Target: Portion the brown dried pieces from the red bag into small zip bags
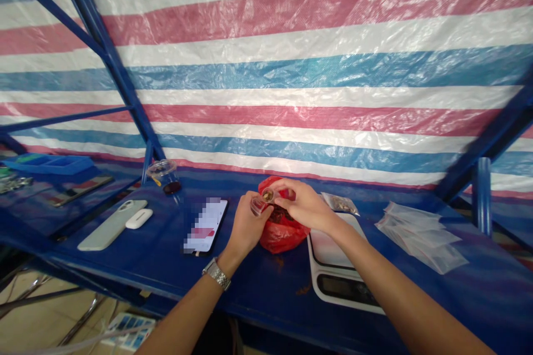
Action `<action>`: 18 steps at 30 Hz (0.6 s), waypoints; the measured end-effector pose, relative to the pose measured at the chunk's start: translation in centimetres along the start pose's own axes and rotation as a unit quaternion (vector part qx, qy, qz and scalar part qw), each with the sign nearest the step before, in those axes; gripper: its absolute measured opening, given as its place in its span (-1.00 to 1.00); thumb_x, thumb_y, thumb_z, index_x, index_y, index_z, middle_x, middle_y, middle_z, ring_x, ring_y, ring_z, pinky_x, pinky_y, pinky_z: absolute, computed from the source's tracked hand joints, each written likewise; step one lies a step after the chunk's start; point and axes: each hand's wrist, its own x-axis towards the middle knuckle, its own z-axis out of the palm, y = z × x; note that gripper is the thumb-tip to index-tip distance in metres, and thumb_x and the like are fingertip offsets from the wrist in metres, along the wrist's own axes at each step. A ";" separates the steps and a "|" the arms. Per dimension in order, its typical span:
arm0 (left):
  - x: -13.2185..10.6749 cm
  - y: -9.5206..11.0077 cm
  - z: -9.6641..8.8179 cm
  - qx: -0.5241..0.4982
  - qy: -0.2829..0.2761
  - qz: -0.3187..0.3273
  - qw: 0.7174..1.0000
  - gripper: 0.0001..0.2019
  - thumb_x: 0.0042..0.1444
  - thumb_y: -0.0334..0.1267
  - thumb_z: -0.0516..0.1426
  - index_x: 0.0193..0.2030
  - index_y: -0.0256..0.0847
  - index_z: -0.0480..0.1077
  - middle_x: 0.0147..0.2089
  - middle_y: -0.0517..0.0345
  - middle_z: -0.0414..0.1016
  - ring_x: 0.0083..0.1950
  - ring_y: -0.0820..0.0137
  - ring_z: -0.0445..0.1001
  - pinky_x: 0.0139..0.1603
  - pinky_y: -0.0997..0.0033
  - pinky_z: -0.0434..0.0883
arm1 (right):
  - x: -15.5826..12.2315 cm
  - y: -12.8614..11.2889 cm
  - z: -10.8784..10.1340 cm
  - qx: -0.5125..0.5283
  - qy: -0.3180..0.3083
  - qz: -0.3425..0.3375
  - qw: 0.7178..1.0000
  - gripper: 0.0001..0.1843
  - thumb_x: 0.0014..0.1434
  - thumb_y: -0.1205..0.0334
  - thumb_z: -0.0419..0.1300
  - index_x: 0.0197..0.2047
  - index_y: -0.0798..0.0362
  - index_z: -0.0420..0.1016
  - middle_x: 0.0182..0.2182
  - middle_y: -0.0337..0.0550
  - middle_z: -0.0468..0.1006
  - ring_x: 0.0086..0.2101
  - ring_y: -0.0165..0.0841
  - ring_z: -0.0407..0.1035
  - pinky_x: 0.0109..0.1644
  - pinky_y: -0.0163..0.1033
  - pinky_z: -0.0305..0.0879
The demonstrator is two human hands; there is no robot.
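Note:
A small clear plastic bag (pixel 259 206) is held up between my two hands, with brownish-green bits visible at its opening. My left hand (pixel 246 223) is closed on its left side. From the right, the fingers of my right hand (pixel 303 203) pinch the bag's edge. Just below and behind the hands sits an open red plastic bag (pixel 283 237) with dark dried pieces inside, partly covered by my fingers. To the right, under my right forearm, lies a white digital scale (pixel 333 249). A filled clear bag (pixel 340 203) rests behind the scale.
Several flat empty zip bags (pixel 422 236) lie on the right of the blue table (pixel 258 294). On the left are a lit phone (pixel 208 227), a pale phone (pixel 112 226), a white earbud case (pixel 139 218) and a plastic cup (pixel 166 176). Blue frame posts (pixel 483 194) flank the striped sheet.

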 end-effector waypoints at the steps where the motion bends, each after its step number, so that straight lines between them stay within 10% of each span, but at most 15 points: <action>1: 0.0 0.1 0.0 0.003 -0.005 0.003 1.000 -0.79 0.07 -0.24 0.29 -0.19 -0.18 0.39 -0.25 0.14 0.52 -0.24 0.35 0.48 -0.17 0.36 0.38 | 0.0 -0.6 0.1 -0.035 -0.002 -0.023 0.999 -0.72 0.18 0.48 0.20 -0.10 -0.01 0.61 -0.09 -0.15 0.67 -0.06 -0.29 0.51 0.17 -0.09 0.32; 10: -0.1 0.4 0.0 0.030 -0.018 0.014 0.999 -0.82 0.11 -0.27 0.25 -0.19 -0.17 0.34 -0.24 0.16 0.49 -0.23 0.34 0.45 -0.19 0.37 0.34 | -0.3 -2.0 1.1 -0.244 0.000 -0.145 0.959 -0.67 0.28 0.48 0.14 0.01 -0.01 0.57 0.06 -0.10 0.56 0.06 -0.20 0.34 0.24 -0.02 0.24; 18: 0.0 0.1 -0.2 0.024 0.019 0.010 0.999 -0.79 0.04 -0.32 0.29 -0.23 -0.17 0.34 -0.26 0.21 0.40 -0.23 0.38 0.39 -0.14 0.38 0.32 | -0.2 -1.3 -0.1 -0.272 0.027 -0.091 0.958 -0.65 0.25 0.46 0.17 0.05 -0.01 0.58 0.03 -0.09 0.59 0.04 -0.19 0.39 0.22 -0.05 0.24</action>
